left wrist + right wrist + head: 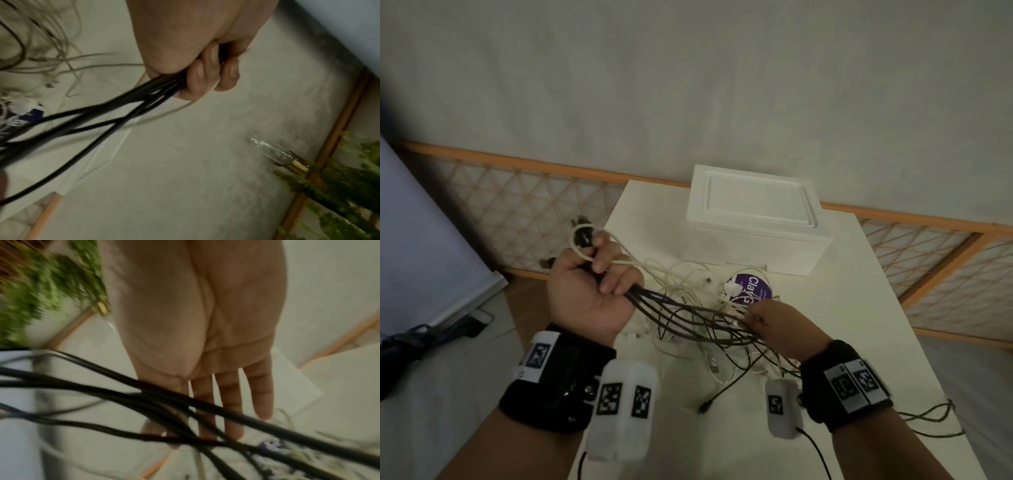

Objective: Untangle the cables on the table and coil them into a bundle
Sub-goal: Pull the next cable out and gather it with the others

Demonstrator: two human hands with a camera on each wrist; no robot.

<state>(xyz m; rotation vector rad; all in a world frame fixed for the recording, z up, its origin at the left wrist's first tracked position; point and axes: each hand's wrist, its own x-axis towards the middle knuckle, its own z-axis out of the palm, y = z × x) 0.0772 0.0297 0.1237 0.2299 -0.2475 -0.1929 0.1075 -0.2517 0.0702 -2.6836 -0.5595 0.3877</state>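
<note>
My left hand (602, 277) is raised over the table's left edge and grips a bunch of black cables (688, 311) plus a white cable; plugs stick out above the fist. In the left wrist view its fingers (205, 74) curl round the black cables (102, 116). These strands run right into a tangle of white cables (681, 274) and black ones on the white table (859, 308). My right hand (756, 317) reaches into the tangle with straight, spread fingers (230, 402); black cables (102, 386) cross in front of them, and it grips nothing.
A white lidded box (753, 212) stands at the table's back, with a round purple lid (753, 286) in front of it under the cables. A dark cable (928, 418) hangs off the right edge. A wooden lattice rail runs behind; a dark bag (414, 342) lies on the floor to the left.
</note>
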